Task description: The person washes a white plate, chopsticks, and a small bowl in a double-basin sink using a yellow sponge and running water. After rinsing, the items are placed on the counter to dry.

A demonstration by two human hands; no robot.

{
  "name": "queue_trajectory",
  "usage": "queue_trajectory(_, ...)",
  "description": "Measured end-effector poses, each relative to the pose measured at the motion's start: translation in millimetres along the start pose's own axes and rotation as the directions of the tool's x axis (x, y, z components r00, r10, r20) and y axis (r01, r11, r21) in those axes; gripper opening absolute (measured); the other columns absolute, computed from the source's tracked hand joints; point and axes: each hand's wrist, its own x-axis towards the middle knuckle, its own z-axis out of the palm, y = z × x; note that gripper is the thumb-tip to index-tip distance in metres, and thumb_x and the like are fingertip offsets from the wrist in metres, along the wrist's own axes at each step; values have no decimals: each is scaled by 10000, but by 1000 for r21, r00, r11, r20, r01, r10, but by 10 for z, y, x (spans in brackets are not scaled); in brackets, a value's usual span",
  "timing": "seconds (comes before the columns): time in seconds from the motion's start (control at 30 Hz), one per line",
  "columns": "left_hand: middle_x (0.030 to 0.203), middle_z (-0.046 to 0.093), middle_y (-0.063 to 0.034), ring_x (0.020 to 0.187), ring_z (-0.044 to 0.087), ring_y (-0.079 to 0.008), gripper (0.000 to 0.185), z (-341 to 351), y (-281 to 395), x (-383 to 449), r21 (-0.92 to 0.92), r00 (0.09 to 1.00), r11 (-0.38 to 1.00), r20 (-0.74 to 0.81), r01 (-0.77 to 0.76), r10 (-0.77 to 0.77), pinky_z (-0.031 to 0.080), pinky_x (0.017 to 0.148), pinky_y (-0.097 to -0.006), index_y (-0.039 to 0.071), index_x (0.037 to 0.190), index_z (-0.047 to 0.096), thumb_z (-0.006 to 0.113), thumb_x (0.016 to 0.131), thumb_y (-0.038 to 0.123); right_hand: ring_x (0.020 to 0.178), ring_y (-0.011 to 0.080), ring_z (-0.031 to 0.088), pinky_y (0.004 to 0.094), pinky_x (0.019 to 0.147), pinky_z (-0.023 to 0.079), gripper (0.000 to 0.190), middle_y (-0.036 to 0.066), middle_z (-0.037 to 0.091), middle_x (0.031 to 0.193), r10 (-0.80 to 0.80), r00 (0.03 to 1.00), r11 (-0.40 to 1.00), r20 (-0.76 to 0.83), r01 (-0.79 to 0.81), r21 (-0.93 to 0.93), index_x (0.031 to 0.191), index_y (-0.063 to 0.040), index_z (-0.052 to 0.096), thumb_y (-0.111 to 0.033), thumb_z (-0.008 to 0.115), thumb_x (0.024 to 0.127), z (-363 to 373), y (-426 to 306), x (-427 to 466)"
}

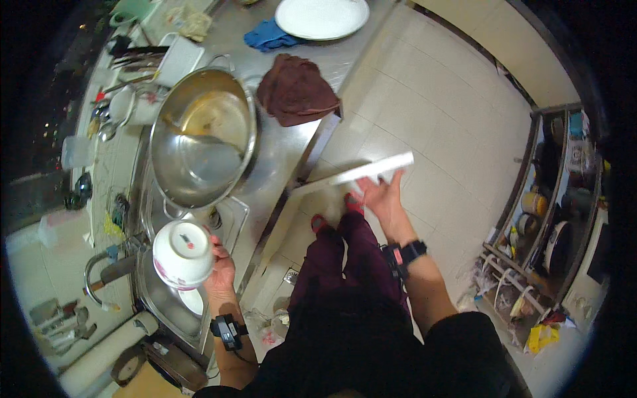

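My left hand [222, 268] grips the rim side of a white bowl [183, 258] with pink decoration. The bowl is tipped so that its foot faces up, above a stainless steel sink [164, 304]. Part of a white dish [191, 301] shows in the basin below it. Off to the right, my right hand [385, 199] has its fingers spread at the face of a swung-out cabinet door [373, 168], whose pale top edge is seen from above. Whether the fingertips press on the door is hard to tell. A large two-handled steel pot [204, 144] stands over the other basin.
On the steel counter lie a brown cloth [297, 89], a blue cloth [271, 36] and a white oval plate [322, 17]. A curved faucet [89, 276] reaches over the sink. Mugs and utensils line the window ledge. A loaded shelf rack [540, 199] stands at right.
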Motion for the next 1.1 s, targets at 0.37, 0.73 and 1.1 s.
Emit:
queue_trajectory(0.37,1128,520,-66,1011,523,-189,433,124,-1999,1616,816,785,75,-521,573,-335,487,765,-357,75,1211,431,546,800,145,1153,368,387,389,955,342,676,208,392,1257,-25,910,-60,413,411,-909,1293,-45,355,-359,630,761,-1044,-206,-702)
queue_trajectory(0.73,1040,542,-179,863,577,-293,269,-1491,-2514,2834,571,531,499,-813,652,238,552,647,-331,-28,1128,483,393,883,34,1267,384,238,585,955,239,887,168,247,1386,357,864,-174,355,435,-884,1350,-270,298,-522,699,600,-1292,112,-668)
queue_trajectory(1.1,956,615,-177,879,598,-290,285,-1940,-904,3298,417,835,-889,407,191,370,484,704,-359,-29,977,595,477,866,206,1255,408,246,625,929,247,788,187,258,1373,362,872,-117,329,393,-912,1325,-278,351,-545,651,647,-1405,207,-687)
